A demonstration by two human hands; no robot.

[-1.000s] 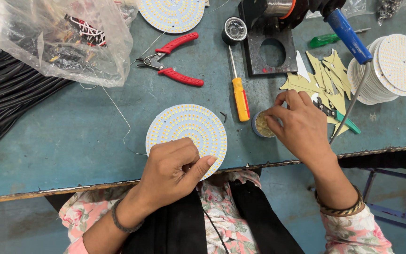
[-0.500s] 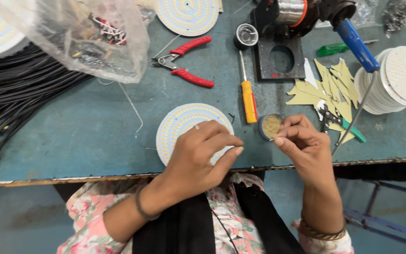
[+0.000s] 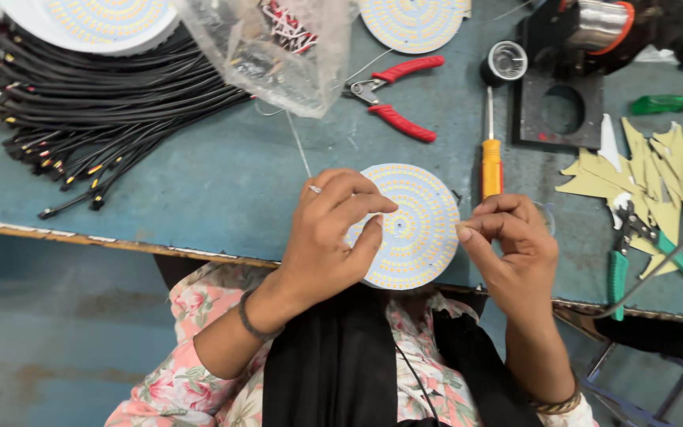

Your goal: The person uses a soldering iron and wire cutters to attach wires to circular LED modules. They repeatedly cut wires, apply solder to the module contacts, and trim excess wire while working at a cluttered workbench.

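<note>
The left hand clamps the round LED board steady at the near table edge; the right hand's pinched fingertips touch its right rim.

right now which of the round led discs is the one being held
The LED disc at the bench's near edge, gripped by the left hand with the right hand at its rim. The disc at top centre and the one at top left lie untouched.

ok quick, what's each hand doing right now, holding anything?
Left hand: closed on the round white LED disc, gripping its left edge.
Right hand: fingertips pinched at the disc's right edge; anything between them cannot be told.
</note>
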